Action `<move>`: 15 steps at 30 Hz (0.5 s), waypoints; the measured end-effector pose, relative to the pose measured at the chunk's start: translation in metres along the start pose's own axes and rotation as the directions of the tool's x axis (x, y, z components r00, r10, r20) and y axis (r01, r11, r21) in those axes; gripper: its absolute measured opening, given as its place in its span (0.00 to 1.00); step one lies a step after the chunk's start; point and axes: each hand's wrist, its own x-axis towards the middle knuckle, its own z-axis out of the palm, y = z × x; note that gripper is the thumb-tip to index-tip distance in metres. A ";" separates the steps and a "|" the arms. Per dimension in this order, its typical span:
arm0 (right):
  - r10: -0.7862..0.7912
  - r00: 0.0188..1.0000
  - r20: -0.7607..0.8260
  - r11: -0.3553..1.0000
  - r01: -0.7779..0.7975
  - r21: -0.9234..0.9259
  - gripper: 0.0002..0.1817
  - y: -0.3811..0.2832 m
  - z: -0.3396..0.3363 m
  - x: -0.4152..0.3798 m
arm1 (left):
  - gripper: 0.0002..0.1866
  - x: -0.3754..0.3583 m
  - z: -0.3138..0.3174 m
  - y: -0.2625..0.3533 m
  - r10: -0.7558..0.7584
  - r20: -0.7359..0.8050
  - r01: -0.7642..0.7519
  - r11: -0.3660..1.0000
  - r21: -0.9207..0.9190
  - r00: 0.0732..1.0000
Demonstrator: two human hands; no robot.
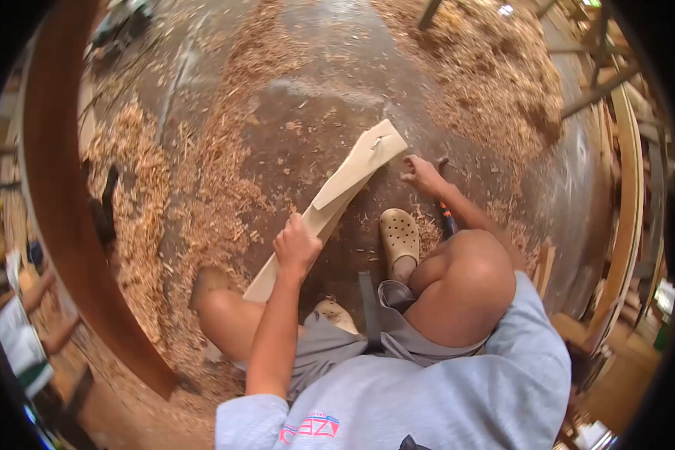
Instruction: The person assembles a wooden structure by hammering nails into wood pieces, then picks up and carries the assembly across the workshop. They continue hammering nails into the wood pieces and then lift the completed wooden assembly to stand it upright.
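My left hand (298,241) is closed round the lower part of a long pale wooden piece (345,178), which slants up and to the right between my knees. The upper end of the piece is wider and has a small slot or mark in it. Just right of that end is my right hand (421,175), apart from the wood, with its fingers curled; whether it holds anything small is hidden. Beneath my right forearm lies a tool with an orange and blue handle (448,217), its dark end showing beyond the wrist.
Wood shavings (487,75) are heaped at the upper right and strewn over the floor (292,124). A large curved brown beam (75,202) rises at the left. Beyond it, another person's arms (49,322) show. Boards (622,195) stand at the right. My sandal (400,234) is near the tool.
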 end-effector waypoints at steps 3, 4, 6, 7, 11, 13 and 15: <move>0.008 1.000 0.002 0.999 -0.008 -0.038 0.31 0.017 0.011 0.008 | 0.21 0.002 0.005 -0.005 0.007 -0.030 -0.007 1.000 0.011 1.000; -0.013 1.000 -0.008 1.000 0.012 -0.027 0.34 0.014 0.015 0.011 | 0.23 0.003 0.006 -0.006 0.003 -0.017 -0.003 1.000 0.001 1.000; -0.024 0.999 -0.040 1.000 0.024 -0.003 0.37 0.008 0.023 0.016 | 0.22 0.003 0.001 -0.004 0.012 0.028 -0.013 1.000 0.020 1.000; -0.123 0.990 -0.066 0.990 0.118 -0.077 0.42 0.007 0.027 0.020 | 0.21 0.004 -0.002 -0.003 -0.006 0.057 0.005 1.000 0.029 0.998; -0.256 0.966 -0.032 0.959 0.250 -0.133 0.57 0.021 0.047 0.051 | 0.24 0.009 -0.008 -0.005 0.003 0.098 -0.007 0.999 0.044 0.995; -0.316 0.948 -0.026 0.943 0.311 -0.122 0.61 0.015 0.047 0.053 | 0.26 0.014 -0.007 -0.014 0.024 0.136 -0.017 0.998 -0.055 0.990; -0.306 0.946 -0.112 0.951 0.299 -0.076 0.57 0.008 0.044 0.043 | 0.27 0.011 -0.009 -0.011 0.027 0.129 -0.023 0.999 -0.030 0.991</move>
